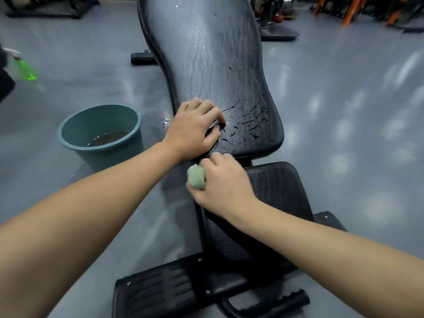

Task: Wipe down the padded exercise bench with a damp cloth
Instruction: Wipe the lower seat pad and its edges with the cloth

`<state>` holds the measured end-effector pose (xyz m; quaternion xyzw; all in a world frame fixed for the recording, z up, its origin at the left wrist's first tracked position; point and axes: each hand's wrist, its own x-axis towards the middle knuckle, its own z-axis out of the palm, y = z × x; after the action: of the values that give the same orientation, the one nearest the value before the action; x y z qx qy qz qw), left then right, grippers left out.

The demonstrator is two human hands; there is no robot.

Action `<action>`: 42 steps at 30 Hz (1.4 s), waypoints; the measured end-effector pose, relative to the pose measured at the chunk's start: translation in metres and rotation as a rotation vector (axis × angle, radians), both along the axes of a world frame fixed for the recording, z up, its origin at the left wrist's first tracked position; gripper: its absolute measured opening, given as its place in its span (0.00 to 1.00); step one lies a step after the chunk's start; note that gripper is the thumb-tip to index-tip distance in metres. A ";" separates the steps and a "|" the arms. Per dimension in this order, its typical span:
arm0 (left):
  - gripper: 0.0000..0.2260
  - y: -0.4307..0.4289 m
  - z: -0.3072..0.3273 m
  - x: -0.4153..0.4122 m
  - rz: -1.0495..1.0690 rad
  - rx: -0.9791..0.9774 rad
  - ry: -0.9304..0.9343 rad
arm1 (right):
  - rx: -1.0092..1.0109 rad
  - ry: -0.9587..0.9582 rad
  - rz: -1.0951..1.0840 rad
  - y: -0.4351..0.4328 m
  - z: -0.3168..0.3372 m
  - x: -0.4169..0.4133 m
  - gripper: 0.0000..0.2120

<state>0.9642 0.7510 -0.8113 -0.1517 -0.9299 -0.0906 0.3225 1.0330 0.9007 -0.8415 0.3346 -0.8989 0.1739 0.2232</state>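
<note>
Right hand (220,182) grips balled green cloth (196,179); left hand (195,127), fingers curled, rests on wet bench (218,53) (droplets beading).

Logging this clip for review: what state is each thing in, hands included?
back pad: wet, droplets and streaks near its lower end.
seat pad: no pooled water visible.
cloth: balled up, held.
bucket: upright on the floor, a little dark water inside.
spray bottle: at the left edge, too blurred to tell.
left hand: rests on the back pad, fingers bent.
right hand: grips the cloth.
</note>
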 end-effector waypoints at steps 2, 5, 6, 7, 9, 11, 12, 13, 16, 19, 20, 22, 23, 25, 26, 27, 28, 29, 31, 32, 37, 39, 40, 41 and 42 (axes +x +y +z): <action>0.08 -0.001 0.001 0.000 -0.021 0.010 0.005 | 0.011 0.010 0.081 -0.017 0.000 0.001 0.15; 0.08 -0.005 0.002 0.001 -0.048 -0.010 -0.022 | 0.032 0.014 0.172 -0.008 0.001 -0.008 0.17; 0.08 -0.006 0.004 0.000 -0.050 -0.019 -0.026 | 0.010 0.013 0.197 0.003 0.000 -0.013 0.18; 0.08 -0.007 0.005 -0.002 -0.050 -0.030 -0.024 | -0.002 0.007 0.223 0.015 0.001 -0.017 0.19; 0.09 -0.007 0.005 -0.004 -0.052 -0.060 -0.017 | 0.002 0.029 0.219 0.040 -0.001 -0.023 0.20; 0.11 -0.007 0.008 -0.005 -0.057 -0.094 -0.012 | 0.019 0.048 0.132 0.067 -0.001 -0.035 0.20; 0.11 -0.006 0.009 -0.005 -0.058 -0.104 -0.016 | 0.025 0.038 0.073 0.081 0.000 -0.041 0.21; 0.11 -0.007 0.010 -0.005 -0.055 -0.105 -0.022 | 0.030 0.017 0.004 0.096 0.004 -0.049 0.21; 0.11 -0.005 0.011 -0.006 -0.038 -0.101 -0.032 | 0.042 -0.097 -0.194 0.130 0.017 -0.071 0.23; 0.10 -0.003 0.008 -0.006 -0.016 -0.075 -0.016 | 0.069 -0.066 -0.196 0.122 0.015 -0.072 0.21; 0.10 -0.003 0.007 -0.007 -0.009 -0.073 -0.011 | 0.079 -0.026 -0.177 0.110 0.011 -0.066 0.20; 0.10 -0.003 0.008 -0.007 -0.009 -0.078 -0.012 | 0.055 0.000 -0.143 0.081 0.007 -0.051 0.20; 0.10 -0.003 0.009 -0.007 -0.011 -0.083 -0.014 | 0.040 -0.003 -0.133 0.068 0.006 -0.044 0.20; 0.10 -0.003 0.010 -0.008 -0.019 -0.093 -0.017 | -0.003 0.002 -0.116 0.045 0.005 -0.030 0.19; 0.10 -0.004 0.010 -0.008 -0.018 -0.092 -0.014 | -0.017 0.018 -0.105 0.035 0.003 -0.025 0.18; 0.10 -0.004 0.010 -0.008 -0.015 -0.088 -0.009 | -0.020 0.034 -0.090 0.026 0.002 -0.019 0.17; 0.10 -0.004 0.010 -0.007 -0.015 -0.084 -0.002 | -0.017 0.038 -0.071 0.018 0.001 -0.015 0.17; 0.10 -0.004 0.009 -0.007 -0.019 -0.080 0.000 | -0.014 0.030 -0.053 0.011 0.001 -0.012 0.17; 0.09 -0.004 0.009 -0.007 -0.021 -0.073 -0.004 | -0.013 0.009 -0.018 0.004 0.000 -0.009 0.16; 0.09 -0.003 0.010 -0.006 -0.021 -0.071 -0.006 | -0.016 -0.002 0.009 0.005 0.000 -0.009 0.16; 0.08 -0.003 0.011 -0.005 -0.027 -0.071 -0.006 | 0.009 -0.012 0.182 0.034 -0.001 -0.016 0.17; 0.08 -0.004 0.010 -0.006 -0.029 -0.081 -0.006 | 0.043 0.049 0.188 0.052 0.001 -0.021 0.17; 0.08 -0.003 0.009 -0.005 -0.027 -0.083 -0.006 | 0.051 0.078 0.183 0.063 0.001 -0.027 0.16; 0.08 -0.003 0.009 -0.006 -0.024 -0.081 -0.006 | 0.048 0.096 0.166 0.075 0.001 -0.035 0.16; 0.09 -0.003 0.010 -0.006 -0.021 -0.078 -0.009 | 0.036 0.091 0.131 0.088 0.002 -0.042 0.16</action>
<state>0.9583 0.7482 -0.8018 -0.1734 -0.9325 -0.0585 0.3114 0.9908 0.9886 -0.8392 0.4042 -0.8670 0.1566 0.2460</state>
